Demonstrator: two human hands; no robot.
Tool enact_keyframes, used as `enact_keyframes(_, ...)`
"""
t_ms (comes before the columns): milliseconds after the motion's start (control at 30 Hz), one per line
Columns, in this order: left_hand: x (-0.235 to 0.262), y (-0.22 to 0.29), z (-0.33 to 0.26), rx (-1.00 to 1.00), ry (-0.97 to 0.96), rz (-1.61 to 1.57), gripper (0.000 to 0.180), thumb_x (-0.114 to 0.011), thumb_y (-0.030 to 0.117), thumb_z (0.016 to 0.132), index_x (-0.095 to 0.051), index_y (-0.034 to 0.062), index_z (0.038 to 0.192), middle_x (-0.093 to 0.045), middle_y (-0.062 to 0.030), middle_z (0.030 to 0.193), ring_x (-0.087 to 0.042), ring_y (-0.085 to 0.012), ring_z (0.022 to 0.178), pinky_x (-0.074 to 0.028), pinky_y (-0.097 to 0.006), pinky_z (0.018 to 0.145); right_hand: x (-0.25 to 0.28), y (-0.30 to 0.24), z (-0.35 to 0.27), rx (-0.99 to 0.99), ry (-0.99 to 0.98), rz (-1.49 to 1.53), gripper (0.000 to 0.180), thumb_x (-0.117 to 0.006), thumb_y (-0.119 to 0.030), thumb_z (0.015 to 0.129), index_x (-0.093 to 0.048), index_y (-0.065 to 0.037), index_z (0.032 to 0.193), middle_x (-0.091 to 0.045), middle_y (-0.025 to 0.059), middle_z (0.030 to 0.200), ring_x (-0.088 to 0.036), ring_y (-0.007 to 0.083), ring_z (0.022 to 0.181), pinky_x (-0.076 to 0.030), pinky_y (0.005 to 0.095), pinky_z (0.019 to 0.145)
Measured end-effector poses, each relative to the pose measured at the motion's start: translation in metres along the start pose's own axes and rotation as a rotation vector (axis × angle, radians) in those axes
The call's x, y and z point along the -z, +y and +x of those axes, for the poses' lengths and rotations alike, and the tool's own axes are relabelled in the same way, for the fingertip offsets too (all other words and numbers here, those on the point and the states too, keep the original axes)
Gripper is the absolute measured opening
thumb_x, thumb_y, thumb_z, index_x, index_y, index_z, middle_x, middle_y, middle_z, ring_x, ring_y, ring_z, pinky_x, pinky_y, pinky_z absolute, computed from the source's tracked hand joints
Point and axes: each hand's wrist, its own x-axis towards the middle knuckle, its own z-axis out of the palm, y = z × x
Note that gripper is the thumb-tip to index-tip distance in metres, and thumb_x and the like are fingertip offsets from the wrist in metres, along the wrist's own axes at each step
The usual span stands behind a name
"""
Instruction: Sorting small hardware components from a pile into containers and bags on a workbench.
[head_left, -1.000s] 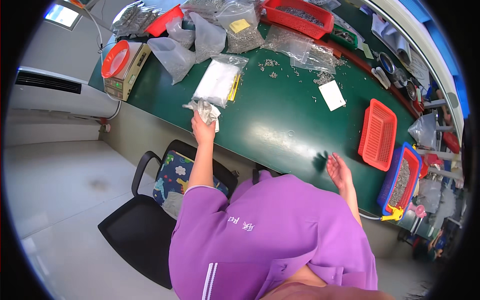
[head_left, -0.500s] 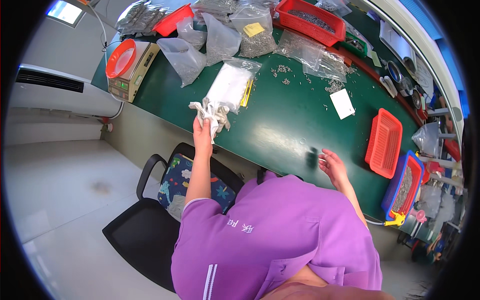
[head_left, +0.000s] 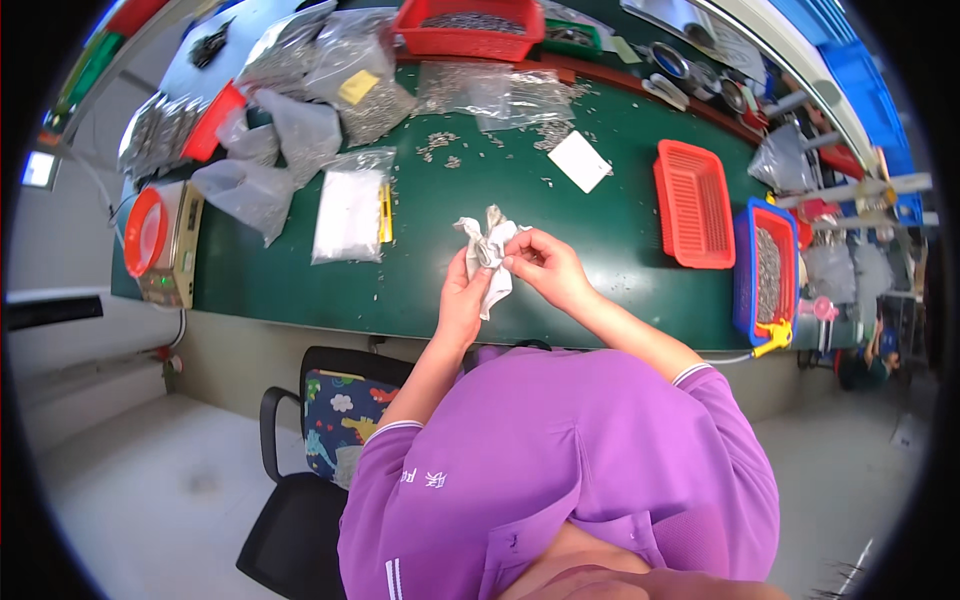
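Note:
A crumpled bundle of off-white cloth gloves [head_left: 490, 250] is held up over the front part of the green table. My left hand [head_left: 466, 300] grips it from below, its thumb pressed against the fabric. With bent fingers, my right hand [head_left: 548, 268] pinches the bundle's right side. Loose finger-like ends stick out at the top, and one piece hangs down between my hands. To the left of the gloves, a clear bag with a white stack inside [head_left: 346, 215] lies flat on the table, a yellow strip [head_left: 385, 213] along its right edge.
Bags of small metal parts [head_left: 365, 100] crowd the back left, near a scale [head_left: 178, 240] with a red dish. A white card [head_left: 580, 162] lies beside scattered parts. On the right stand a red basket [head_left: 694, 205] and a blue bin [head_left: 745, 265]. A chair [head_left: 300, 510] is at my left.
My left hand has brought the gloves rightward, in front of me, away from the clear bag. My right hand, free before, has come over and taken hold of them. The view has turned.

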Motion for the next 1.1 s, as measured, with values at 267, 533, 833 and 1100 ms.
enact_keyframes(267, -0.015, -0.021, 0.008, 0.317, -0.082, -0.271, 0.024, -0.045, 0.006, 0.092, -0.046, 0.0134, 0.114, -0.052, -0.0021, 0.084, -0.044, -0.0111, 0.057, -0.034, -0.023, 0.046, 0.095, 0.014, -0.108, -0.239, -0.081, -0.28, 0.007, -0.066, -0.008, 0.079, -0.061, -0.004, 0.081, -0.064, 0.0034, 0.076, -0.061, 0.0115, 0.071, -0.049, 0.0263, 0.067)
enact_keyframes(533, -0.064, -0.067, -0.025, 0.654, -0.27, -0.487, 0.026, -0.046, 0.009, 0.091, -0.045, 0.014, 0.116, -0.049, -0.0025, 0.083, -0.04, -0.0117, 0.056, -0.031, -0.023, 0.048, 0.177, 0.05, -0.26, -0.509, -0.156, -1.011, 0.052, -0.065, -0.009, 0.074, -0.051, -0.008, 0.124, -0.052, 0.0162, 0.123, -0.056, 0.0312, 0.106, -0.049, 0.0373, 0.086)
enact_keyframes(833, -0.225, -0.196, -0.127, 1.101, -0.562, 0.052, 0.018, -0.043, 0.022, 0.096, -0.044, 0.016, 0.113, -0.045, -0.0002, 0.08, -0.036, -0.0107, 0.054, -0.027, -0.022, 0.045, 0.2, 0.108, -0.375, -0.131, 0.676, 0.187, 0.078, -0.068, -0.015, 0.079, -0.024, -0.012, 0.143, -0.055, 0.0126, 0.105, -0.053, 0.0155, 0.094, -0.046, 0.0283, 0.076)
enact_keyframes(1100, -0.255, -0.345, -0.174, 1.263, -0.575, 0.471, 0.042, -0.034, 0.033, 0.098, -0.035, 0.019, 0.137, -0.045, -0.0016, 0.133, -0.042, -0.0253, 0.123, -0.031, -0.061, 0.098, 0.292, 0.041, -0.596, 0.476, 0.845, 0.563, 0.055, -0.07, -0.014, 0.079, -0.047, -0.01, 0.128, -0.058, 0.0081, 0.115, -0.057, 0.0195, 0.102, -0.048, 0.0331, 0.088)
